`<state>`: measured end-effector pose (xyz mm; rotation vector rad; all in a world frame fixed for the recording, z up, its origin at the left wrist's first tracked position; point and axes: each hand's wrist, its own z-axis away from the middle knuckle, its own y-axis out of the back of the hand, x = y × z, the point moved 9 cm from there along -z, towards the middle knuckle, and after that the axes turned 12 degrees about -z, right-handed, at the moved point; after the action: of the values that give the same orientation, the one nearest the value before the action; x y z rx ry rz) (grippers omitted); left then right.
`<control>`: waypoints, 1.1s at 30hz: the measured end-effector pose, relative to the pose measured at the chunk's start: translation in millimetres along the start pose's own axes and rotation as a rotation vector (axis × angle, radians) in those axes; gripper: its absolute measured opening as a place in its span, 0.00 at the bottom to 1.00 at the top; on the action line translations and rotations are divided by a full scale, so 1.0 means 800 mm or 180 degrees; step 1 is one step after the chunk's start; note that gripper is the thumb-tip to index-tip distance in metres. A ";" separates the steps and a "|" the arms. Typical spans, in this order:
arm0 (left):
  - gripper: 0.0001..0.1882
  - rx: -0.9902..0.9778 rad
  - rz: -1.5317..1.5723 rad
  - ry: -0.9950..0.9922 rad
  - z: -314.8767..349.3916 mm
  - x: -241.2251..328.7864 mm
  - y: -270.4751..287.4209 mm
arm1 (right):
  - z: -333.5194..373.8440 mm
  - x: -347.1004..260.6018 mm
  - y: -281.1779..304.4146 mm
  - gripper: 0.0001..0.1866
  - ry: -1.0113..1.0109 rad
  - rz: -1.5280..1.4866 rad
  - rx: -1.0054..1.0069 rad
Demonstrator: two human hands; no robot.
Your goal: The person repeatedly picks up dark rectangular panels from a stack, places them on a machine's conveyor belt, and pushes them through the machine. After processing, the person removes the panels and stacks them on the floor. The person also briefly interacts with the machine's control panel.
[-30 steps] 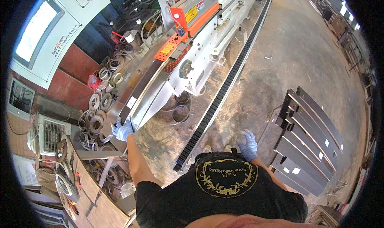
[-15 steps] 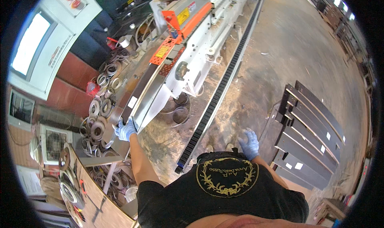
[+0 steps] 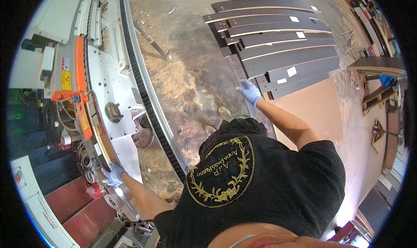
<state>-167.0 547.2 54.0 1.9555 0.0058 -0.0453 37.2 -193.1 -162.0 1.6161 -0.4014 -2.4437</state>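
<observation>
Left grip [image 3: 114, 176] at board's [image 3: 97, 149] edge

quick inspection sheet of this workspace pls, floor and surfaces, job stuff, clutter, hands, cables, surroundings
Surface: floor marked by dark stains and pale dust.
Job's things: dark panel with a white label lies along the white machine; more dark panels lie overlapping on the right, several labelled.
Clutter: rolls of banding below the machine, beside a red item.
Grips: left grip, gloved, rests at the dark panel's near end, how firmly unclear; right grip, gloved, open near the overlapping panels, contact unclear.
Cables: pale looped line by the orange guard, cable or hose unclear.
Surroundings: brown sheet; pale cabinet, lower left.
</observation>
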 end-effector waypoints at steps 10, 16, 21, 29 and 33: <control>0.25 -0.0963 0.3888 -0.2439 0.266 0.121 0.060 | -0.149 -0.126 0.038 0.24 0.1830 0.4083 -0.0168; 0.24 -0.0918 0.3475 -0.3156 0.363 0.151 0.122 | -0.152 -0.137 0.041 0.27 0.1803 0.4225 -0.0506; 0.25 -0.3070 0.3828 -0.3453 0.505 0.178 0.081 | -0.003 -0.205 -0.038 0.16 0.1634 0.3935 -0.1882; 0.22 -0.5766 0.4510 -0.1109 0.567 0.181 0.011 | 0.115 -0.269 -0.090 0.42 0.2824 0.2630 -0.1845; 0.23 -0.4575 0.5771 -0.0969 0.402 0.165 0.010 | 0.071 -0.231 -0.007 0.44 0.1854 0.3380 -0.1768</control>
<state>-44.5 243.9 -63.7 0.0200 -1.4405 0.6528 57.3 -125.4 17.7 1.2696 -0.3117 -1.1099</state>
